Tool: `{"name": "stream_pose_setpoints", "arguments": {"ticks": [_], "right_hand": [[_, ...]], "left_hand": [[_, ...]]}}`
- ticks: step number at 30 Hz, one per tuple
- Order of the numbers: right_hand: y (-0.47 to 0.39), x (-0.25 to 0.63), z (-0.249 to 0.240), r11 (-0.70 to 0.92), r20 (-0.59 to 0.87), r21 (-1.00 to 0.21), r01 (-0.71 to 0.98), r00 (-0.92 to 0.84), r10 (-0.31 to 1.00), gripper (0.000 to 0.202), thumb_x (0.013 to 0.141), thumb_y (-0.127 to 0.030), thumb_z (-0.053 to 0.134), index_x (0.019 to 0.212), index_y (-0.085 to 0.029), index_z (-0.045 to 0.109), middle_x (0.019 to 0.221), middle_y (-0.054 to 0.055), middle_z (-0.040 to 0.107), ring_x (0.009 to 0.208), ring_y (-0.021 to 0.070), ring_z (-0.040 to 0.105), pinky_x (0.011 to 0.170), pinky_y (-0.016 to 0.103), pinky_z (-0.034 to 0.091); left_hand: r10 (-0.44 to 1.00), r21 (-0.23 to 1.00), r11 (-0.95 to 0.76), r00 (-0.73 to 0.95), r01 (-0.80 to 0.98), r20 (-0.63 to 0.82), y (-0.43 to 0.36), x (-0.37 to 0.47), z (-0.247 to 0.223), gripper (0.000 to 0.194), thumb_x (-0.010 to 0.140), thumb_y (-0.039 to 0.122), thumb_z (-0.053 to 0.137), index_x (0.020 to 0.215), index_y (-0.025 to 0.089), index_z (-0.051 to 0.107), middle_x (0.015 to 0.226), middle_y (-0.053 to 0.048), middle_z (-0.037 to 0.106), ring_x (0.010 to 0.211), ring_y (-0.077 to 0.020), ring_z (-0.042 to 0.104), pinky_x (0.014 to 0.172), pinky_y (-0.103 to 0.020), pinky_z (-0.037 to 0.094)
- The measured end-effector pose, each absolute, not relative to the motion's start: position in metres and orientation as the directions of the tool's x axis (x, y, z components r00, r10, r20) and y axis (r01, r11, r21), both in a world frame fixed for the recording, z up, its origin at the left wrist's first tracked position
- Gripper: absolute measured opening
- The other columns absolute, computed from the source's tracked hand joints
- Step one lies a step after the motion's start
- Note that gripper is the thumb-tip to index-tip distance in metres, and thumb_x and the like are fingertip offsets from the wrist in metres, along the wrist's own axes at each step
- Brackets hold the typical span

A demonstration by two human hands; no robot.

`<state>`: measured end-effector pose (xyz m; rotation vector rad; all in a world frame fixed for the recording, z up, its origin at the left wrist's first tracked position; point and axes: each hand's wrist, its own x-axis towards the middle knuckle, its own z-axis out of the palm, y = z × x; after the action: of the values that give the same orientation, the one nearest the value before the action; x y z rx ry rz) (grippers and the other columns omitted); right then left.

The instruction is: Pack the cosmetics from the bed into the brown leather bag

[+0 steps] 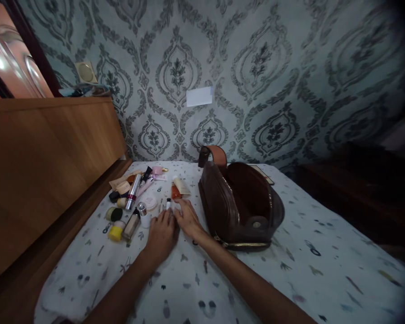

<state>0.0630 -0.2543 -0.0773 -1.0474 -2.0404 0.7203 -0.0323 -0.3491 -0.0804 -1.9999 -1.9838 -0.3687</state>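
Observation:
My left hand rests palm down on the patterned sheet, its fingers close together at a small white bottle with a black cap. Touching it on the right, my right hand reaches toward the same spot; anything under its fingertips is too small to make out. Just beyond lie an orange item and a cream tube. A white bottle with a silver cap and a foundation bottle are left of my left hand. The open brown bag stands to the right.
More cosmetics lie at the left, among them a silver tube, a yellow-lidded jar and a round compact. A wooden cabinet borders the left side. Behind the bag lies a flat, dark-edged item. The patterned wall rises behind.

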Motion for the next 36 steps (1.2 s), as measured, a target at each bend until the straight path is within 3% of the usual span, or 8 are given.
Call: {"name": "stream_pose_setpoints", "arguments": {"ticks": [8, 15, 22, 31, 36], "right_hand": [[-0.217, 0.014, -0.102, 0.440, 0.360, -0.755, 0.487, -0.253, 0.898, 0.038, 0.085, -0.020, 0.051, 0.121, -0.022, 0.064, 0.114, 0.013, 0.059, 0.105, 0.0272, 0.057, 0.094, 0.043, 0.046], [-0.199, 0.013, -0.112, 0.471, 0.426, -0.751, 0.462, -0.206, 0.881, 0.025, 0.084, -0.022, 0.051, 0.098, -0.020, 0.071, 0.097, 0.011, 0.064, 0.100, 0.0273, 0.055, 0.093, 0.043, 0.044], [-0.199, 0.018, -0.113, 0.528, 0.475, -0.760, 0.379, -0.230, 0.849, 0.028, 0.085, -0.024, 0.050, 0.105, -0.018, 0.067, 0.100, 0.008, 0.069, 0.093, 0.0237, 0.059, 0.089, 0.039, 0.046], [-0.204, 0.014, -0.116, 0.535, 0.475, -0.756, 0.377, -0.247, 0.845, 0.037, 0.079, -0.019, 0.051, 0.114, -0.015, 0.063, 0.114, 0.013, 0.064, 0.110, 0.0274, 0.055, 0.101, 0.046, 0.041], [-0.205, 0.016, -0.114, 0.522, 0.466, -0.761, 0.386, -0.235, 0.853, 0.035, 0.080, -0.020, 0.053, 0.115, -0.016, 0.061, 0.113, 0.011, 0.065, 0.109, 0.0261, 0.057, 0.100, 0.043, 0.042]], "left_hand": [[0.941, -0.029, 0.000, 0.010, 1.000, 0.338, -0.349, -0.035, -0.076, 0.030, 0.093, 0.019, 0.050, 0.120, 0.012, 0.059, 0.131, -0.017, 0.061, 0.123, -0.0304, 0.055, 0.094, -0.047, 0.047], [0.956, -0.006, -0.007, 0.009, 1.000, 0.294, -0.352, -0.036, -0.071, 0.022, 0.092, 0.020, 0.052, 0.111, 0.014, 0.061, 0.139, -0.016, 0.056, 0.126, -0.0311, 0.053, 0.096, -0.048, 0.046], [0.963, 0.012, -0.004, 0.001, 1.000, 0.271, -0.352, -0.036, -0.069, 0.024, 0.093, 0.020, 0.051, 0.115, 0.015, 0.059, 0.141, -0.016, 0.055, 0.128, -0.0310, 0.052, 0.098, -0.049, 0.045], [0.962, 0.032, -0.012, 0.002, 0.999, 0.274, -0.353, -0.037, -0.070, 0.022, 0.092, 0.019, 0.052, 0.113, 0.016, 0.058, 0.142, -0.015, 0.053, 0.131, -0.0297, 0.049, 0.100, -0.048, 0.045], [0.957, 0.023, -0.011, 0.004, 1.000, 0.290, -0.352, -0.037, -0.073, 0.022, 0.092, 0.017, 0.051, 0.113, 0.017, 0.058, 0.140, -0.015, 0.055, 0.129, -0.0294, 0.051, 0.099, -0.047, 0.045]]}}
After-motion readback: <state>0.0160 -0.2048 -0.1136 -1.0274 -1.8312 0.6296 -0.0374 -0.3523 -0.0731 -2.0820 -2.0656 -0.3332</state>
